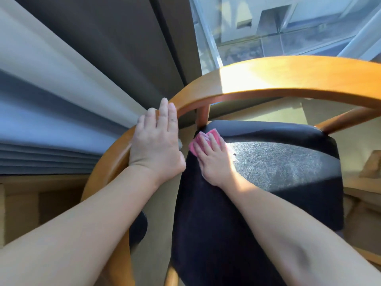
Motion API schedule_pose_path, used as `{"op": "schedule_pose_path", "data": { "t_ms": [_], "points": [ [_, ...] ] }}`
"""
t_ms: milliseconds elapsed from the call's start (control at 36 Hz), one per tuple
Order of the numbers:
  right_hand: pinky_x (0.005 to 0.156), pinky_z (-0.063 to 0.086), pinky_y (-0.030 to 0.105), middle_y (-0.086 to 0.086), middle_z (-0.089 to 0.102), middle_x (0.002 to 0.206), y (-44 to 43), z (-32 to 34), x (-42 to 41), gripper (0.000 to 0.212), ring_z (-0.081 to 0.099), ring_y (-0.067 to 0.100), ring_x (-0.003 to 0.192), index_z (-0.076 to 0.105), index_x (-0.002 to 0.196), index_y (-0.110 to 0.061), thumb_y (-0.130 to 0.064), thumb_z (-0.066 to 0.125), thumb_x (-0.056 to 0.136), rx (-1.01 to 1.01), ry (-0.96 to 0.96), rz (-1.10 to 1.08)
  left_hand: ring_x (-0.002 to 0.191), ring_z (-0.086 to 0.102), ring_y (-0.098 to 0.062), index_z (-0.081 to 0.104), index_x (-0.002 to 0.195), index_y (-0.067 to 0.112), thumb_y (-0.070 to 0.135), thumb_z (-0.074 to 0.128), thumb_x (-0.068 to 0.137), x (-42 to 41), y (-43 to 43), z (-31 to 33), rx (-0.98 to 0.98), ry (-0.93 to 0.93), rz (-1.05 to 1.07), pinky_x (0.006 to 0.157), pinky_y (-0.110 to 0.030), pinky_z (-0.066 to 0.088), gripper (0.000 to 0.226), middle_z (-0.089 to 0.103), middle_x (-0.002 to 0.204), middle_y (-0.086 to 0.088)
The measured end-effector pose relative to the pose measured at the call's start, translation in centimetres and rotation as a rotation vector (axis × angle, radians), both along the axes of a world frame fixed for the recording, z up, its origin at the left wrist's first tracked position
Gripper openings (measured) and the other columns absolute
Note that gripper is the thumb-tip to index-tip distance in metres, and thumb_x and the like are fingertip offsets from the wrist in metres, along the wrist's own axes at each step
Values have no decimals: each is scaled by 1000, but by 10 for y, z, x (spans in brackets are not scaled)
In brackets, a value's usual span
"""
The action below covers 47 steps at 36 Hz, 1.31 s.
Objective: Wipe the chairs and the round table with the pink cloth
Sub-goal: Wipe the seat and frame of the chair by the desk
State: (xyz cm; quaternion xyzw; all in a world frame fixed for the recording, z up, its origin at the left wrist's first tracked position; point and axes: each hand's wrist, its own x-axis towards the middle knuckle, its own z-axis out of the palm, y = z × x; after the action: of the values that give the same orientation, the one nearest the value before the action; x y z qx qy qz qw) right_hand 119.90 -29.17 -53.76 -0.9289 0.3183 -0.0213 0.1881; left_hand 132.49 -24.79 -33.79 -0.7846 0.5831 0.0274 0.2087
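A wooden chair with a curved orange-brown rail (288, 79) and a black padded seat (278, 162) fills the view below me. My left hand (156, 141) lies flat on the left bend of the rail, fingers together, thumb hooked under the rail's inner edge. My right hand (214, 159) presses the pink cloth (203, 139) flat onto the seat's far left corner, beside a wooden upright. Only the cloth's far edge shows past my fingertips. The round table is not in view.
Grey pleated curtains (61, 100) hang close on the left of the chair. A window (288, 27) stands behind the rail. Beige floor lies under the chair, and a wooden piece (371, 166) shows at the right edge.
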Motion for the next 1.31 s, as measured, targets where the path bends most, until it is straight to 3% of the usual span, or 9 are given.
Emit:
{"op": "schedule_pose_path", "data": {
  "t_ms": [111,222,333,528,639,750,889,1167,1306],
  "points": [
    [114,20,52,13,58,132,-15,3,23,39,47,42,125,66,121,-12,-29,46,91,-60,-6,81,121,42,-42,28,143,-6,29,38,62,2,1,-6,-82,41,-17,102,-50,35,89,33,147,-24],
    [110,31,47,8,65,118,-28,-7,25,32,55,35,112,70,109,-14,-32,46,98,-96,-109,109,117,45,-43,30,141,-7,30,26,63,4,0,-7,-125,58,-29,99,-51,38,86,36,145,-26],
    [106,34,42,6,60,129,-44,-10,6,32,51,29,121,65,122,-16,-31,52,97,-118,-211,157,116,45,-44,31,140,-8,28,28,64,4,1,-7,-126,50,-31,99,-50,38,84,36,145,-26],
    [113,26,45,9,45,146,-103,-3,-62,51,42,33,132,37,145,-31,-33,26,95,-60,137,-12,117,44,-42,31,142,-6,28,40,66,0,0,-4,-96,20,-8,101,-49,36,83,35,146,-24],
    [101,38,46,14,56,130,-129,3,-116,43,52,38,116,35,146,-34,-32,27,103,-64,171,-222,117,43,-43,30,142,-6,28,32,66,0,-1,-3,-93,24,5,101,-50,35,83,35,146,-24],
    [100,39,47,12,55,127,-137,-2,-182,50,48,38,113,30,147,-32,-38,10,101,-88,220,-307,118,42,-42,28,142,-5,29,41,65,-1,-1,-2,-60,5,11,100,-50,35,86,33,147,-24],
    [106,39,46,4,51,135,-135,4,-205,39,44,30,126,39,141,-38,-40,28,103,-16,115,-495,122,40,-41,24,145,-3,32,44,69,-2,-2,-1,-31,-16,10,103,-50,34,85,30,149,-22],
    [84,42,49,23,59,101,-130,3,-166,48,53,44,92,59,109,-9,-33,24,87,-124,230,-609,126,36,-40,18,146,-1,32,44,72,-2,-3,-3,-41,-31,12,106,-48,29,86,24,153,-20],
    [103,33,49,19,58,116,-112,-1,-117,44,51,42,104,56,123,-12,-29,33,89,-110,200,-413,126,37,-41,20,146,-1,32,39,68,-2,-2,-3,-56,-10,21,107,-49,29,86,25,152,-21]
  ]
}}
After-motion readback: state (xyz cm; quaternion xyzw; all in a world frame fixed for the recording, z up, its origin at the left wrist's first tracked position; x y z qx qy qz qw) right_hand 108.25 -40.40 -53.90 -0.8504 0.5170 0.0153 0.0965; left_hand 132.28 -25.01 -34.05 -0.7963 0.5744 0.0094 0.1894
